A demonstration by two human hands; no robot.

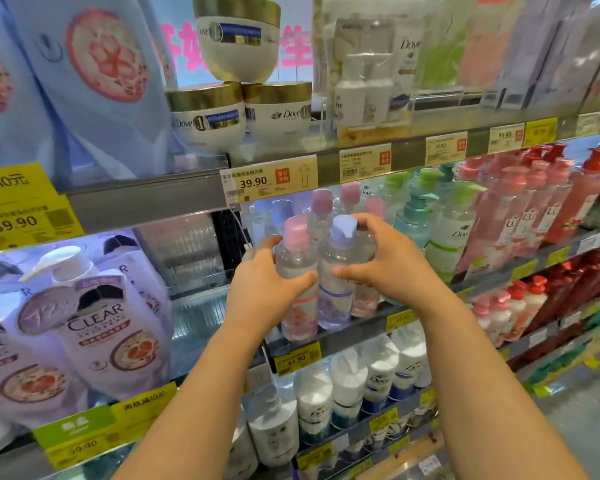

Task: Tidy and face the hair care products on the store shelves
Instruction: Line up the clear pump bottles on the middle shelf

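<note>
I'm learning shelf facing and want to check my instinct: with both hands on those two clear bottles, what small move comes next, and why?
Probably draw both forward to the shelf edge. The left hand wraps the pink-capped bottle, the right hand the purple-capped bottle, and they stand side by side, slightly tilted.

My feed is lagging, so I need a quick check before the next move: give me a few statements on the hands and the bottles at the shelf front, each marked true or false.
1. The left hand is on the clear bottle with the pink cap. True.
2. The right hand holds a white jar with a gold lid. False: it is on the clear bottle with the lavender cap; the jars with gold lids stand on the shelf above.
3. The two held bottles stand side by side and upright. True.
4. The green-capped bottles stand left of the hands. False: they stand to the right.
5. The price tag above the hands reads 39.90. True.
</note>
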